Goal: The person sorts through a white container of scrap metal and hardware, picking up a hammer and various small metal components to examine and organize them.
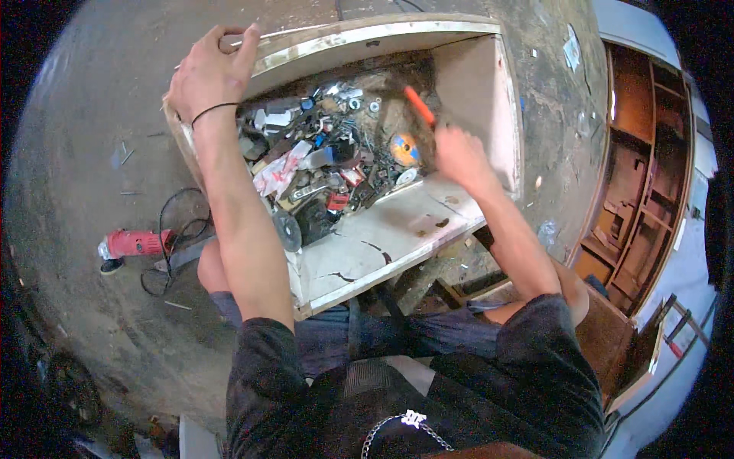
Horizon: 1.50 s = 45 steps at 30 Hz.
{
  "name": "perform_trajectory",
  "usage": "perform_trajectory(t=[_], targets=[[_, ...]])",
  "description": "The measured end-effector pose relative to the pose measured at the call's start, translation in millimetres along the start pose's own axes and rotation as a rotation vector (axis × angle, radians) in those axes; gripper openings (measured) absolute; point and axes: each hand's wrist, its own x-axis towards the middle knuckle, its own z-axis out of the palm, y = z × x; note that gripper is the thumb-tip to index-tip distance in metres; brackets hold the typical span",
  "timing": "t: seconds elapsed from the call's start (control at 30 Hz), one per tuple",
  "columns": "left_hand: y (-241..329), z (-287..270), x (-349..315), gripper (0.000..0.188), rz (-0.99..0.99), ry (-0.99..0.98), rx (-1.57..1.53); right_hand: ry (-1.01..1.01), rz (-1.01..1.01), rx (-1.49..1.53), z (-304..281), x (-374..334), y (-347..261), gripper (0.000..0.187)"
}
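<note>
A white-edged wooden drawer lies across my lap, tilted, with a jumble of small hardware heaped toward its left end. My left hand grips the drawer's far left corner, the fingers hooked over the rim. Above the right part of the drawer, my right hand is closed around a tool with an orange stick-like part pointing up and left; motion blurs it and its kind is unclear. Close to that hand, a yellow-and-blue disc lies at the edge of the heap.
A red angle grinder rests on the floor at the left, its black cord looping beside my knee. Several thin rods are scattered there. On the right stands a brown wooden cabinet frame with open compartments.
</note>
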Motion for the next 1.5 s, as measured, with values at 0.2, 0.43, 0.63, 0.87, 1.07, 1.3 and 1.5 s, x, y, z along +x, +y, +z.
perform_trajectory(t=[0.2, 0.43, 0.63, 0.87, 1.07, 1.3, 1.5], targets=[[-5.4, 1.6, -3.6, 0.046, -0.004, 0.015, 0.025, 0.042, -0.220, 0.060, -1.2, 29.1, -97.8, 0.023], [-5.4, 5.9, 5.4, 0.052, -0.010, -0.001, 0.015, 0.012, -0.468, -0.020, -24.7, -50.0, -113.3, 0.053], [-4.2, 7.5, 2.9, 0.052, -0.013, 0.031, 0.043, -0.167, -0.451, -0.145, -30.4, -81.0, -64.3, 0.062], [12.0, -11.8, -19.2, 0.036, 0.044, 0.112, -0.018, -0.118, -0.279, -0.068, -43.2, -34.6, -47.6, 0.068], [20.1, -12.5, -18.2, 0.035, 0.021, 0.099, 0.008, 0.048, -0.194, 0.017, -13.8, 34.0, -95.1, 0.045], [14.6, -12.2, -17.7, 0.036, -0.002, 0.099, 0.027, 0.144, -0.405, -0.043, 21.0, -24.5, -109.9, 0.059], [12.5, -9.6, -18.1, 0.037, -0.012, 0.104, 0.041, -0.335, -0.233, -0.140, -25.8, -61.9, -52.1, 0.043]])
